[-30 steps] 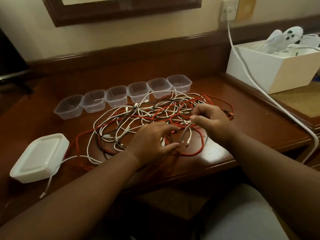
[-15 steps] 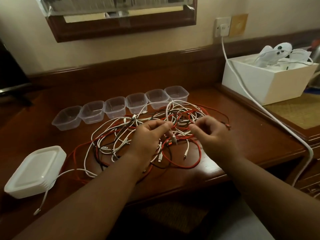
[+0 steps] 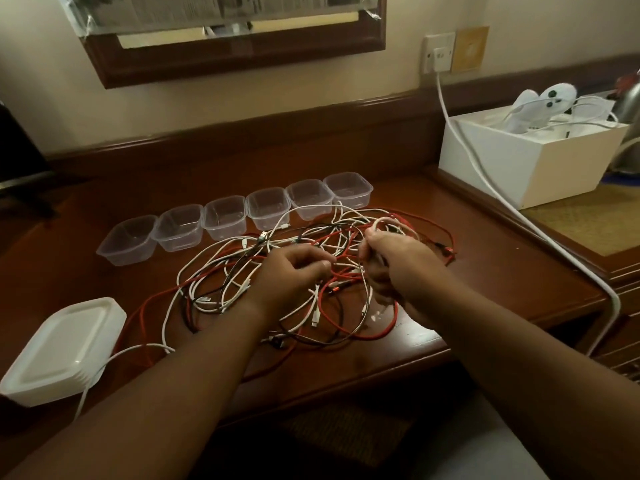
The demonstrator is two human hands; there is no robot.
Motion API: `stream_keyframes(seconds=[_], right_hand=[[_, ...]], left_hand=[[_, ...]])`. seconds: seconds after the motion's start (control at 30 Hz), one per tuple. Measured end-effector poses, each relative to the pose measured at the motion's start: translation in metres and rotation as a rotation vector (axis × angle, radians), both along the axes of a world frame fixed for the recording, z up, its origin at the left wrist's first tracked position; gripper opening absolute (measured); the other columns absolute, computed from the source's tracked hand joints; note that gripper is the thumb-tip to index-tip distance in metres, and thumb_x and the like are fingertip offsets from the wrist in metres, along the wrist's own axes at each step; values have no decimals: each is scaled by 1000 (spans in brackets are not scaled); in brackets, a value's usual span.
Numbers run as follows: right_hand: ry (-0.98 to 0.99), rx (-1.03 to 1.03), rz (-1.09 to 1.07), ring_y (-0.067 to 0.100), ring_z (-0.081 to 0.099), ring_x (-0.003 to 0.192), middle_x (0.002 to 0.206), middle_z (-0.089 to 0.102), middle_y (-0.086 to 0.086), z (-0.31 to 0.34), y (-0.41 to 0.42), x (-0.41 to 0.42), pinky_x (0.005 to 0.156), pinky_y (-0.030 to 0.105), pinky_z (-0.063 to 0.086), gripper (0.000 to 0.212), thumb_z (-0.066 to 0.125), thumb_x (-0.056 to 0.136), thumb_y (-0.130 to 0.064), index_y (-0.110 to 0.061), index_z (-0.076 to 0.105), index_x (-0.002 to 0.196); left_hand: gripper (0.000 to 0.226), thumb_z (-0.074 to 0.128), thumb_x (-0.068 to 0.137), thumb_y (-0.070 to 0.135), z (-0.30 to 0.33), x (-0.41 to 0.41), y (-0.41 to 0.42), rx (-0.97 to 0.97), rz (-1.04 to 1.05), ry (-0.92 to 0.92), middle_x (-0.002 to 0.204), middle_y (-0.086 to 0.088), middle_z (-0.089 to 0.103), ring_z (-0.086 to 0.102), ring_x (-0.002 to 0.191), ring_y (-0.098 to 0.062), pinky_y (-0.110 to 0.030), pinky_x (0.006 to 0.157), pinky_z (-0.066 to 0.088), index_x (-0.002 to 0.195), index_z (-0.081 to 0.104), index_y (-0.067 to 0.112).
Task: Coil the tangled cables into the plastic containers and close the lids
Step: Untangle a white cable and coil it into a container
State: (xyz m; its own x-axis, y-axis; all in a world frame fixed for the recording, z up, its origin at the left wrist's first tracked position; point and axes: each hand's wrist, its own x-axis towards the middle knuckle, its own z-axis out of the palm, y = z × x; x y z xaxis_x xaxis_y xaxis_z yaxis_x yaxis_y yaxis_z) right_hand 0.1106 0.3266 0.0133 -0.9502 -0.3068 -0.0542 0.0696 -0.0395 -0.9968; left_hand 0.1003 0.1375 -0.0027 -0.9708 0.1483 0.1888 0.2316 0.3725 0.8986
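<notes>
Since half a second ago, your right hand (image 3: 398, 268) has lifted toward the far side of the cable tangle (image 3: 277, 271), raising a white loop (image 3: 388, 223) with it, while your left hand (image 3: 294, 275) has kept to the middle of the pile. Your right fingers are curled round that white loop; which strand continues below the palm is hidden. Your left fingertips pinch together over the wires, probably on a white strand, though what they hold is too small to make out. White, red and black cables lie knotted on the wooden desk (image 3: 502, 271), just in front of six clear containers (image 3: 228, 220) standing open in a row. A stack of white lids (image 3: 59, 351) sits at the near left, one white cable running beside it. At the far right a white box (image 3: 540, 168) is cut off by the frame edge.
</notes>
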Motion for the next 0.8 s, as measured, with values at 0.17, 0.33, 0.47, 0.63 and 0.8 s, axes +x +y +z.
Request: stream_keyframes(seconds=[0.17, 0.33, 0.47, 0.63, 0.8], right_hand=[[565, 826, 259, 11, 46, 56, 62, 52, -7, -2, 10, 9, 57, 34, 38, 31, 54, 98, -38, -19, 57, 73], [774, 844, 151, 12, 47, 55, 55, 45, -9, -12, 30, 6, 51, 22, 32, 39, 68, 90, -35, -34, 43, 60], [709, 690, -405, 11, 47, 54, 60, 52, -3, -33, 47, -13, 52, 33, 39, 29, 76, 82, -28, -25, 48, 75], [588, 811, -206, 10, 54, 69, 75, 58, -5, -34, 56, -37, 62, 36, 43, 22, 67, 92, -34, -26, 65, 113], [590, 449, -477, 23, 52, 65, 69, 57, 16, -40, 67, -51, 63, 42, 43, 43, 46, 96, -38, -3, 60, 75]], left_hand=[[60, 71, 88, 10, 17, -29, 22, -155, -165, 136, 118, 5, 57, 62, 77, -12, -21, 68, 57, 129, 50, 49], [24, 73, 89, 21, 23, -44, 37, -373, -324, 367, 121, 5, 61, 61, 100, 0, -9, 79, 47, 113, 72, 23], [16, 69, 89, 19, 8, -39, 37, -294, -260, 570, 107, 4, 68, 63, 99, -3, -13, 79, 50, 104, 73, 14], [14, 71, 89, 20, -5, -29, 45, -315, -234, 674, 95, 7, 68, 63, 83, -5, -21, 70, 51, 103, 71, 16], [28, 73, 87, 20, -10, -41, 56, -177, -126, 371, 94, 12, 66, 64, 83, -7, -25, 69, 56, 112, 66, 31]])
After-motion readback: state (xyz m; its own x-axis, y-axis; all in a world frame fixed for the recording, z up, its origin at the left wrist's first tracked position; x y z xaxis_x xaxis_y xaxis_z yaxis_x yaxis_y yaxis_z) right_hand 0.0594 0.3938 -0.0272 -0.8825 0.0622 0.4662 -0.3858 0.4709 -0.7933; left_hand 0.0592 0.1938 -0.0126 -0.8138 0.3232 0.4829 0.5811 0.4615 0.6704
